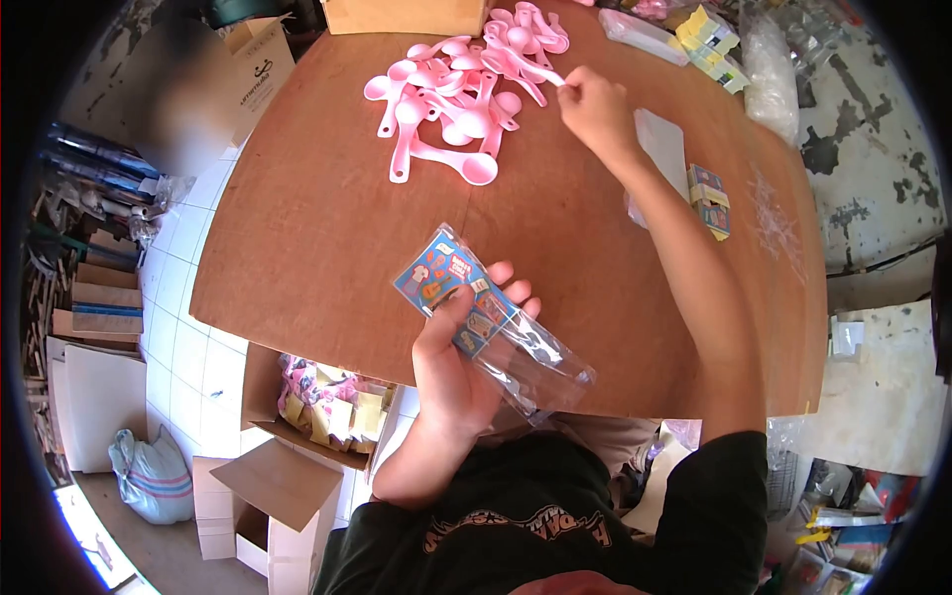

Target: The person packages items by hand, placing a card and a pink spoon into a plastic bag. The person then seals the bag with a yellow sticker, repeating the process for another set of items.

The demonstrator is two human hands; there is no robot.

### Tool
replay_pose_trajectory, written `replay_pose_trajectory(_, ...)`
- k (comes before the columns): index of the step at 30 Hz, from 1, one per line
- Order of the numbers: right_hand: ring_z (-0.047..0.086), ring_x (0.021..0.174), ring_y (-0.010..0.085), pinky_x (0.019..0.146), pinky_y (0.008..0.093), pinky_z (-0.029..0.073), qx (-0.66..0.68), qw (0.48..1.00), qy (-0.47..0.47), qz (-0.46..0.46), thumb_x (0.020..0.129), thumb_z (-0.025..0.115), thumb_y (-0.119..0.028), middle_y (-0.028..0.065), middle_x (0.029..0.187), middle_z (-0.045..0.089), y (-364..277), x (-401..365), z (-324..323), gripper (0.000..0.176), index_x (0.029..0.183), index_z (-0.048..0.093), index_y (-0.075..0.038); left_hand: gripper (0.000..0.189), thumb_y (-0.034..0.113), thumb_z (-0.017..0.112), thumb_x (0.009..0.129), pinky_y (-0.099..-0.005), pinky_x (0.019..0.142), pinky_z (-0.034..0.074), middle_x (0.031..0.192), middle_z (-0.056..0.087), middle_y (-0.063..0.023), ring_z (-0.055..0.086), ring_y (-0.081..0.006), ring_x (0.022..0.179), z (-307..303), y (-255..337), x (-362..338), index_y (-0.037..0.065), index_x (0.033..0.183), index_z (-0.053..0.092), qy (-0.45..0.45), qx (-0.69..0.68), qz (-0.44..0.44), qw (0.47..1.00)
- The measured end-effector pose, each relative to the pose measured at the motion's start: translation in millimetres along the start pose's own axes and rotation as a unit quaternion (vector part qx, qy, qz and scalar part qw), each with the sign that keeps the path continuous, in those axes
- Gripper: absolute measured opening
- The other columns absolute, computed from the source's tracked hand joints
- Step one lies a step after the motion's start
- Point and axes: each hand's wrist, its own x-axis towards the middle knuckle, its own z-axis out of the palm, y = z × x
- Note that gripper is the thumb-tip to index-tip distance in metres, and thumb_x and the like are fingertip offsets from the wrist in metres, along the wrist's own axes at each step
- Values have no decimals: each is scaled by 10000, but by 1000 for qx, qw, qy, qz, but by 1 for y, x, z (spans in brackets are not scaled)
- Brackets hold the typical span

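Note:
My left hand [448,369] is closed around a clear plastic bag [545,365] with a blue printed card [428,270] at its upper end. The thumb presses on the card, and the bag's transparent part hangs toward my body. At the far side of the table, my right hand [599,111] pinches the handle end of a pink measuring spoon [534,67]. That spoon lies against a heap of similar pink spoons [446,89], some with a hole in the handle.
A cardboard box [407,15] stands behind the heap. Right of my forearm are a white sheet [662,149] and a banded stack of blue cards [708,201]. Plastic packaging [770,79] lies along the right edge. An open carton of packets [332,407] sits below the table's left edge.

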Motion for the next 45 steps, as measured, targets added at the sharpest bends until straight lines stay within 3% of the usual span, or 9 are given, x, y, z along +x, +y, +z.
replay_pose_trajectory(2,652,706,198,657,333,522,137,989,49,18,845,649,-171,91,770,675,-2,-16,-29,146,889,652,-31,358,162,487,930,-462,951,446,1118,573,-147,576,-299,1021,4,1,6,89,1275,425,-2,-3,1,1000)
replay_pose_trajectory(6,618,758,81,668,249,526,415,899,-28,134,890,617,-89,39,822,636,-16,-75,-108,92,935,626,-9,297,149,479,933,-470,956,445,1113,579,-145,578,-293,1032,7,5,19,64,1217,462,-1,-44,-1,999)
replay_pose_trajectory(14,644,913,164,826,287,523,461,837,-165,244,893,583,3,139,1029,656,-29,-213,-215,143,1030,583,43,243,103,479,929,-450,993,423,1083,597,-128,576,-264,1055,15,0,36,26,1157,517,13,-76,32,997)
replay_pose_trajectory(16,646,899,174,776,269,538,441,880,-115,134,825,605,105,169,989,659,-32,-235,-217,155,970,614,49,236,95,480,928,-459,1008,412,1094,598,-142,571,-281,1075,16,-3,37,13,1146,521,11,-78,40,996)
replay_pose_trajectory(18,665,850,211,706,282,571,258,956,-137,-36,762,648,124,178,968,648,-28,-247,-232,137,880,638,54,266,115,486,924,-495,1006,427,1125,566,-162,554,-307,1093,19,-6,37,-4,1160,449,27,-70,54,996)
replay_pose_trajectory(19,665,850,211,706,282,571,259,956,-136,-38,762,648,124,178,968,648,-27,-247,-232,137,880,638,54,266,115,486,924,-495,1006,427,1125,566,-162,554,-307,1093,20,-8,36,-4,1160,449,26,-70,55,996)
replay_pose_trajectory(21,676,802,260,659,314,601,234,922,-30,-308,705,688,106,172,956,633,-28,-247,-227,115,799,649,53,280,112,489,922,-504,1004,427,1130,565,-165,556,-312,1096,23,-12,33,-10,1168,437,24,-49,53,997)
replay_pose_trajectory(24,675,788,309,671,347,618,156,889,3,-430,677,711,78,159,942,629,-32,-240,-232,143,807,657,51,286,112,489,921,-512,1002,427,1138,562,-170,558,-316,1096,26,-18,28,-17,1169,431,31,-49,27,998)
replay_pose_trajectory(45,665,766,254,673,342,592,58,893,109,-433,708,713,-1,142,947,648,-51,-241,-214,126,827,672,13,264,115,469,939,-528,1020,401,1165,558,-193,541,-332,1136,27,-32,12,-4,1173,439,-18,-63,16,998)
